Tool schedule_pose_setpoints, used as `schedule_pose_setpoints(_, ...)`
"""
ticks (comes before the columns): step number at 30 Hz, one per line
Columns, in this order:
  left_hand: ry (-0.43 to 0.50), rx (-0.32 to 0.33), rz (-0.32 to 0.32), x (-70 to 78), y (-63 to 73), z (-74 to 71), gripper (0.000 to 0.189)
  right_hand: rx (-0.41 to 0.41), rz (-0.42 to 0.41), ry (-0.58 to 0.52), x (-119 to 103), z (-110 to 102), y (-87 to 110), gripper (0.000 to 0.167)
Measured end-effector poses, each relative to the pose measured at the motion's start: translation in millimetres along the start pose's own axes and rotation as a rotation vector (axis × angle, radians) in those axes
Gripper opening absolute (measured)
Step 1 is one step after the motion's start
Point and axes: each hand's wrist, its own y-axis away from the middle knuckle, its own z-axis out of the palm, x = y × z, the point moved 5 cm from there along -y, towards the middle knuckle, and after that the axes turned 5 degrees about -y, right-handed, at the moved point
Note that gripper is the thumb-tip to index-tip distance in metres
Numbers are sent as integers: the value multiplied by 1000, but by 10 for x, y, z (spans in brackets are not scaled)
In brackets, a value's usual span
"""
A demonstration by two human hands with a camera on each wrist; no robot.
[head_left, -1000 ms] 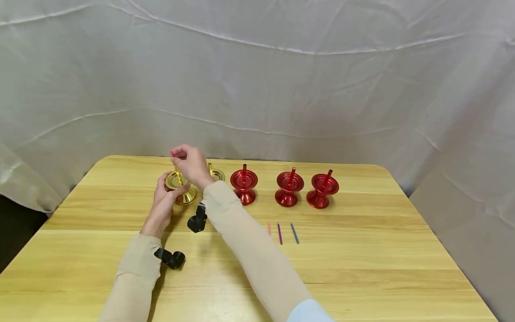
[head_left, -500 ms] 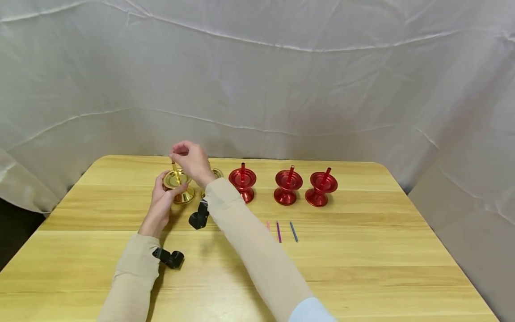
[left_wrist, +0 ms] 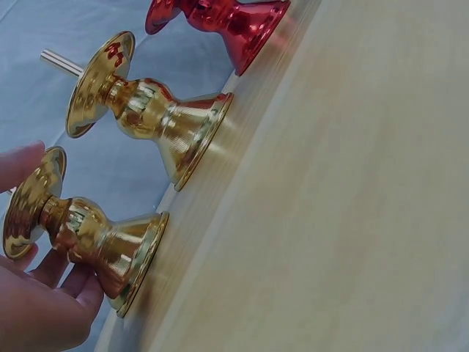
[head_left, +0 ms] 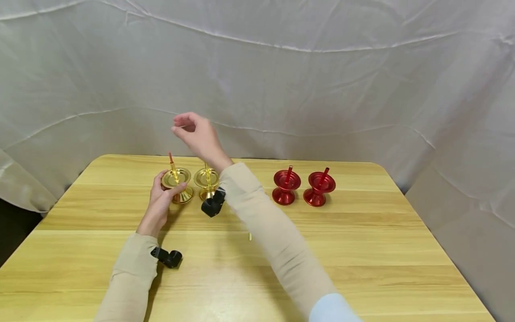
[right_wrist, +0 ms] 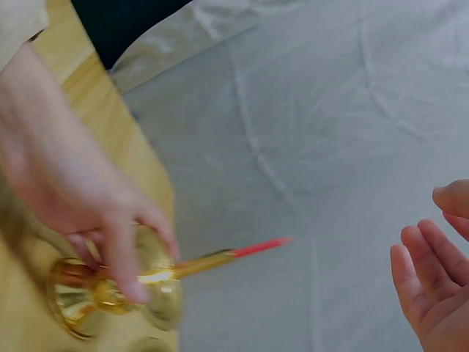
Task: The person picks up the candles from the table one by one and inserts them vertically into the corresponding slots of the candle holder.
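Note:
My left hand [head_left: 158, 203] grips a shiny gold candle holder [head_left: 183, 196] at the table's far left, thumb at the dish and fingers under it around the stem. A thin red candle [right_wrist: 262, 247] stands upright in the holder's tall centre tube [right_wrist: 201, 265]. My right hand [head_left: 203, 136] is raised above and to the right of the candle, thumb and fingers apart with nothing between them. In the right wrist view, the fingers [right_wrist: 432, 271] are loosely bent and well away from the candle. Just right of the gripped holder stands a second gold holder [left_wrist: 143, 110].
Two red candle holders [head_left: 284, 195] [head_left: 315, 197] stand farther right along the back of the wooden table [head_left: 382, 250]. Another red holder [left_wrist: 253, 33] shows in the left wrist view; my right forearm hides it in the head view. A small pale yellow stick [head_left: 250, 236] lies beside that forearm.
My right hand has let go of the red candle and risen up and slightly right. The left hand keeps its grip. The right forearm now covers the thin candles lying on the table.

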Motion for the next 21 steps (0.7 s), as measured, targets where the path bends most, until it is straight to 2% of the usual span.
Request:
schedule_pose_setpoints(5,-20,-20,12,-7,-13,-3,82,-3,-3,-3,-166,-247,-2,26)
schedule_pose_setpoints(10,-71,-34,22,8,-9,-31,82,22,-17,-23,-220,-502,36,24)
schedule_pose_setpoints(21,-106,-41,12,63,3,-55,83,45,42,66,14,-1046,223,24)
